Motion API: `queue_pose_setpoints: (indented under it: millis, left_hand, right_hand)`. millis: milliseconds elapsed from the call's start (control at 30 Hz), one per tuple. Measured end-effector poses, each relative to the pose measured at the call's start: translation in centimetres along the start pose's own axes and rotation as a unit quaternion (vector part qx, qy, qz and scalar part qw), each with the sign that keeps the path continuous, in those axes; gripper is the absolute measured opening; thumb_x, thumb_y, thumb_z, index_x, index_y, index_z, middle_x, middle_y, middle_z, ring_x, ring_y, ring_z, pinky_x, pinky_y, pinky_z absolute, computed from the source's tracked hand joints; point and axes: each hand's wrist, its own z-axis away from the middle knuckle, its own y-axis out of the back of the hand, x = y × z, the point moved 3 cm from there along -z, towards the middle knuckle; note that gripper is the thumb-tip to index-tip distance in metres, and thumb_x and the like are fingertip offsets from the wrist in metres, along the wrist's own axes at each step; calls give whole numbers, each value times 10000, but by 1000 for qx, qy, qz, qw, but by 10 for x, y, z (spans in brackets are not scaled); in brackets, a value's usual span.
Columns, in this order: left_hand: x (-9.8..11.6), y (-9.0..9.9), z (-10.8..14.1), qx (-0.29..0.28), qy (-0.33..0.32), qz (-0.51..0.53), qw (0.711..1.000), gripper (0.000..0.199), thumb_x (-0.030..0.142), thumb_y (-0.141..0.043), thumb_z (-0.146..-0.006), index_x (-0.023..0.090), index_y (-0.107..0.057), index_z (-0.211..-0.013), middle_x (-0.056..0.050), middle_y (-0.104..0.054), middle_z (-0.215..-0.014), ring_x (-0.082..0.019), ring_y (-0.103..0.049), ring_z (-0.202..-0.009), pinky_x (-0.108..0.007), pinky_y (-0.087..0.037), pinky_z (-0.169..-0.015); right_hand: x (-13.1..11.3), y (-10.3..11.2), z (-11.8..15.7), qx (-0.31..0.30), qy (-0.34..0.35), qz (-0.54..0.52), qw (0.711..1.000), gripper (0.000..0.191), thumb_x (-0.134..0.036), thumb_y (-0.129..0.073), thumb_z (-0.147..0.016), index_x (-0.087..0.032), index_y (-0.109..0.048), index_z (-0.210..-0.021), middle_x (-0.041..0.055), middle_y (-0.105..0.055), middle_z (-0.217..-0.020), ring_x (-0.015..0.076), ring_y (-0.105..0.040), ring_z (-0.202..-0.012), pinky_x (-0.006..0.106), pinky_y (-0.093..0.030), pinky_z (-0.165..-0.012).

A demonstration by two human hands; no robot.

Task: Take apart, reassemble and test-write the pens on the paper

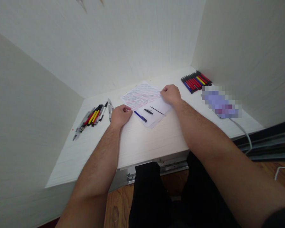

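My left hand [121, 115] rests at the left edge of a paper sheet [140, 96] covered in coloured scribbles; its fingers are closed, and what they pinch is too small to make out. At the sheet's right edge my right hand [171, 93] is curled, its fingertips partly hidden. Between the hands, on the white part of the paper, lie a blue pen barrel [140, 116], a small black pen part [148, 111] and a thin dark refill [157, 110].
Several mixed pens [91, 117] are piled at the left of the white table [142, 145], with clear barrels [110, 109] beside my left hand. A row of red, blue and yellow pens [196, 81] lies back right, near a blurred phone [220, 103] with a white cable [243, 130]. Walls enclose the table.
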Motion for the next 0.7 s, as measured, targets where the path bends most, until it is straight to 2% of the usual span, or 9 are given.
queue_pose_setpoints:
  millis: [200, 400, 700]
  left_hand:
    - [0, 0, 0, 13, -11, 7, 1000, 266, 372, -647, -743, 180, -727, -909, -37, -697, -796, -158, -601, -710, -267, -424, -653]
    - [2, 0, 1, 8, -4, 14, 1000, 271, 359, -647, -740, 181, -735, -924, -46, -714, -871, -167, -616, -769, -268, -440, -690]
    - [4, 1, 2, 9, 13, 6, 1000, 229, 336, -650, -747, 207, -737, -915, -43, -726, -898, -184, -631, -815, -278, -469, -727]
  right_hand:
    - [0, -1, 0, -8, 5, 17, 1000, 233, -238, -545, -811, -138, -737, -898, 129, -724, -943, 236, -640, -906, 342, -493, -860]
    - [0, -1, 1, -9, 15, 39, 999, 213, -245, -552, -818, -153, -729, -890, 123, -721, -947, 234, -637, -912, 344, -485, -859]
    - [-1, 2, 3, 22, 28, 37, 999, 172, -248, -580, -764, -169, -727, -804, 90, -726, -853, 222, -635, -824, 346, -486, -815]
